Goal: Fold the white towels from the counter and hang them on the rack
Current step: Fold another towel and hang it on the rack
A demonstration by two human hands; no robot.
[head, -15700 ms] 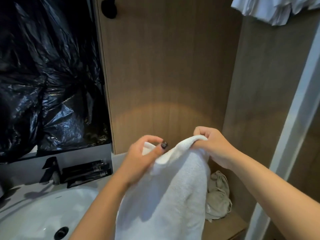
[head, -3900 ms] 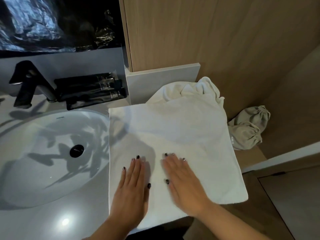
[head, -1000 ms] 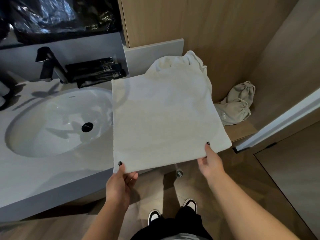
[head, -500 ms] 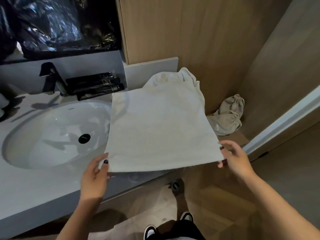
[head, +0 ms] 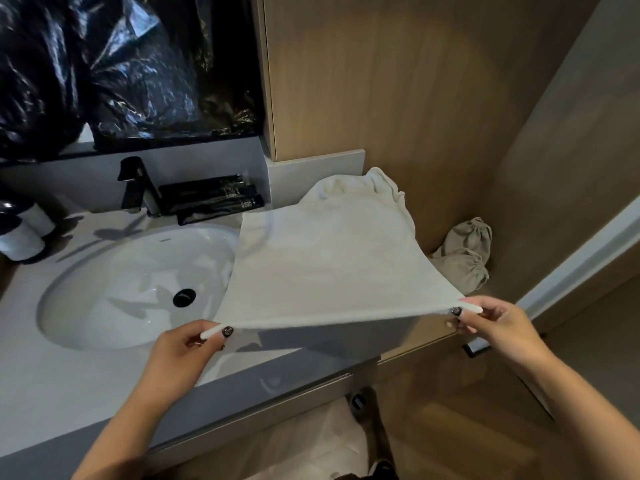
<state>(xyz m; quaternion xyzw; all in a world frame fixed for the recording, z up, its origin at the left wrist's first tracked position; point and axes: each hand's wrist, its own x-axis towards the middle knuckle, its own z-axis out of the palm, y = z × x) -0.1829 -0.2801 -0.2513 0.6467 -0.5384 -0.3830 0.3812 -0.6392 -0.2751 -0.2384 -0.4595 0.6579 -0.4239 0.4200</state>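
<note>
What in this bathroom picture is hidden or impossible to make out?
- Towel rack: outside the head view.
- Crumpled towel: mostly covered by the held towel.
- Black tubes: print too small to read.
- Counter under the held towel: hidden.
- Person's shoes: cut off at the bottom edge.

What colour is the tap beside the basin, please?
Black, seen in the head view: the tap.

White towel: soft matt cloth. Basin: glossy white, smooth. Countertop: smooth grey, slight sheen. Wall panel: matt wood grain. Black plastic sheet: crinkled, shiny
</note>
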